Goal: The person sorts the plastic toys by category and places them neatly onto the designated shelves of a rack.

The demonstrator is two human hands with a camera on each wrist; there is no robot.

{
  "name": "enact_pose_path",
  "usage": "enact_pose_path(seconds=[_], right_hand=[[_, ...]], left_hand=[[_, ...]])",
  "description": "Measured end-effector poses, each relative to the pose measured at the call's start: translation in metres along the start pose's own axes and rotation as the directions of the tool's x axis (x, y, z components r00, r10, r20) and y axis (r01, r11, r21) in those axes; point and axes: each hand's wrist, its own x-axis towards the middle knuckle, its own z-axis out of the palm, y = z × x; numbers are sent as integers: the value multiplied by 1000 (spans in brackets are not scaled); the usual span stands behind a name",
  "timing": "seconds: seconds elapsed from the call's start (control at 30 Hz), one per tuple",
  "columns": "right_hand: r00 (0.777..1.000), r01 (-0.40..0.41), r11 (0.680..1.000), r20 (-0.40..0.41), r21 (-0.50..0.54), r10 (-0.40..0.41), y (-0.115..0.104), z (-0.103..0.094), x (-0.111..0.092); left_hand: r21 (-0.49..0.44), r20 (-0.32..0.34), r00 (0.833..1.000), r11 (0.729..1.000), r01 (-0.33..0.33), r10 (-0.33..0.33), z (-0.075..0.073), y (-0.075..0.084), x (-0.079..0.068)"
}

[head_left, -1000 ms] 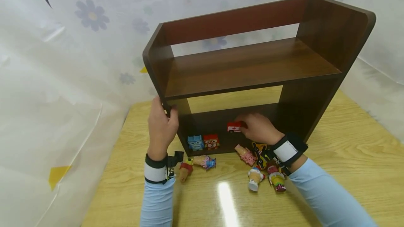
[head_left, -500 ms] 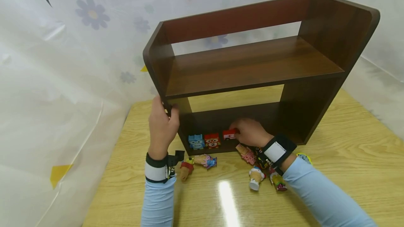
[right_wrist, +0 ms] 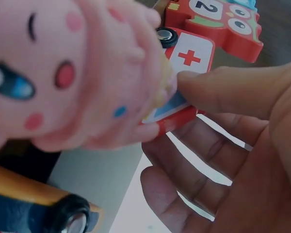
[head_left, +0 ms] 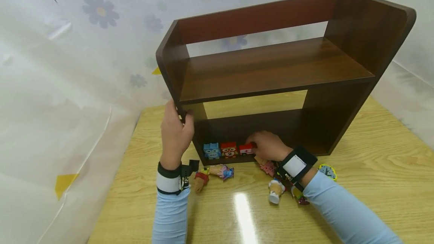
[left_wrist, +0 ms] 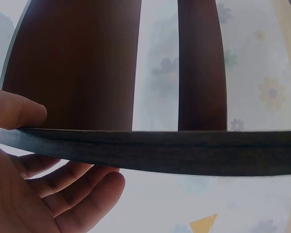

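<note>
Wood-grain table (head_left: 129,202) is bearing dark shelf unit (head_left: 274,65). Your left hand (head_left: 176,134) is gripping its left side panel (head_left: 172,61); your right hand (head_left: 271,146) is pinching red ambulance toy (head_left: 245,149) in lower compartment (head_left: 325,112), just beside red owl (head_left: 229,150). Apparently you're placing toy; next move likely calls for settling, releasing.

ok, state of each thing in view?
Shelf unit: standing
Left hand: gripping shelf unit's left side
Right hand: pinching toy ambulance
Toy ambulance: inside lower compartment
Red owl: upright
Blue owl: upright
Pink figurine: lying, partly hidden
White figurine: lying
Blue figurine: lying
Red figurine: lying
Rightmost figurine: lying, mostly hidden
Yellow dial: lying flat
</note>
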Motion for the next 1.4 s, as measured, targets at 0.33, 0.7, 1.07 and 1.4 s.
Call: enact_pose_path(seconds=[0.33, 0.7, 1.07, 1.4], right_hand=[[1000, -21, 1000, 17, -9, 21, -4, 2, -2], [999, 13, 999, -38, -34, -14, -6, -11, -9], [974, 39, 998, -220, -44, -48, -3, -44, -46], [924, -23, 993, -382, -114, -22, 1, -83, -111]], left_hand=[[-14, 10, 1000, 1000, 8, -8, 1, 2, 0], [-11, 15, 1000, 1000, 9, -9, 3, -1, 1], [-15, 30, 999, 999, 36, -36, 2, -6, -3], [-14, 3, 1000, 1000, -5, 5, 3, -6, -1]])
